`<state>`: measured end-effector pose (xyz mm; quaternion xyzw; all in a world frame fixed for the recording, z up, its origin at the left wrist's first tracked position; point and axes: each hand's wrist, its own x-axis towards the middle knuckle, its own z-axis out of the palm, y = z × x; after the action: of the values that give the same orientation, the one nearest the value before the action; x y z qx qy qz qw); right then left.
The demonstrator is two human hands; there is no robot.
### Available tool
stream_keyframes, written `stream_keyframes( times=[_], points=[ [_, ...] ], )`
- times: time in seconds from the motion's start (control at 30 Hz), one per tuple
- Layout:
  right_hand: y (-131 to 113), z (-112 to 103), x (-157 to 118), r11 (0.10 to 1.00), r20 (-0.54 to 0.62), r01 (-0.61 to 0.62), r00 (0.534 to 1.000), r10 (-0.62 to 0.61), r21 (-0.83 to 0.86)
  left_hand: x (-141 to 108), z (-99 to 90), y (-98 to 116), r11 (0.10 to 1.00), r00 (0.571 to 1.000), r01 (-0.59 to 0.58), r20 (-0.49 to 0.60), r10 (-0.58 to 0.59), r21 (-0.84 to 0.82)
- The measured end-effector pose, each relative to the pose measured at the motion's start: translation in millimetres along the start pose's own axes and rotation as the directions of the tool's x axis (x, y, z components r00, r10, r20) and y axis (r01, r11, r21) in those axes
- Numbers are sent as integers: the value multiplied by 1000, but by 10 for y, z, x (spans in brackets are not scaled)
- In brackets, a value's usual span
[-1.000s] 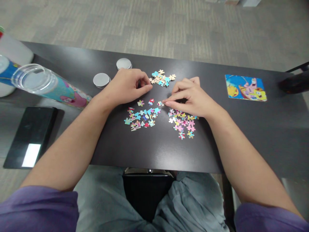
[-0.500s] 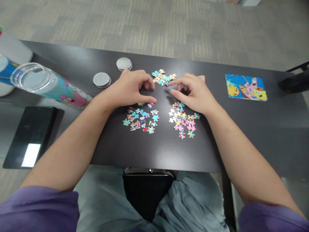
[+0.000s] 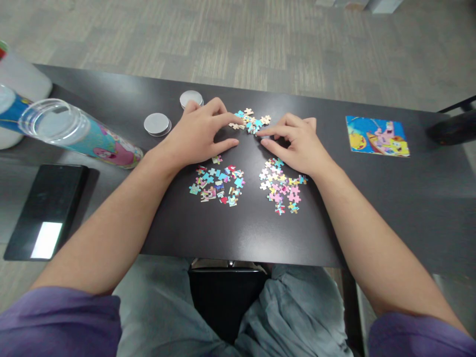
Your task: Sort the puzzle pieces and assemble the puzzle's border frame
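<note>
Three groups of jigsaw pieces lie on the dark table. My left hand (image 3: pixel 204 130) is open, its index fingertip touching the left side of the far pile (image 3: pixel 253 122) and its thumb apart below. At the near right edge of that same pile is my right hand (image 3: pixel 293 139), open, with the index finger at a piece and the thumb a little apart. Mostly blue and white pieces (image 3: pixel 219 186) are spread nearer me on the left. A group with many pink and yellow pieces (image 3: pixel 284 186) lies on the right, just below my right hand.
Round grey discs (image 3: pixel 156 124) and a second stack (image 3: pixel 191 98) lie left of the hands. Clear tubes with cartoon prints (image 3: pixel 85 134) and a black phone-like device (image 3: pixel 46 208) are farther left. A cartoon picture card (image 3: pixel 377 136) and a black object (image 3: pixel 453 129) are on the right.
My left hand's index finger has moved up and right onto the far pile, and its thumb has moved up off the near left group. My right hand has barely moved.
</note>
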<state>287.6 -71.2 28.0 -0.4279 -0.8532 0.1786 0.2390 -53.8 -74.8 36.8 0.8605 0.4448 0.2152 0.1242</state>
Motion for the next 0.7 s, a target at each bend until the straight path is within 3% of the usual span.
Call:
stream_keyframes(
  times=[0.27, 0.43, 0.7],
  points=[
    [-41, -99, 3, 997, 112, 59, 992, -64, 45, -5, 57, -4, 998, 995, -62, 80, 59, 26],
    [-74, -53, 13, 999, 27, 23, 999, -24, 23, 1, 67, 40, 997, 995, -78, 64, 76, 19],
    [-176, 55, 22, 1000, 50, 13, 999, -14, 22, 6, 98, 115, 997, 994, -80, 76, 81, -18]
  ],
)
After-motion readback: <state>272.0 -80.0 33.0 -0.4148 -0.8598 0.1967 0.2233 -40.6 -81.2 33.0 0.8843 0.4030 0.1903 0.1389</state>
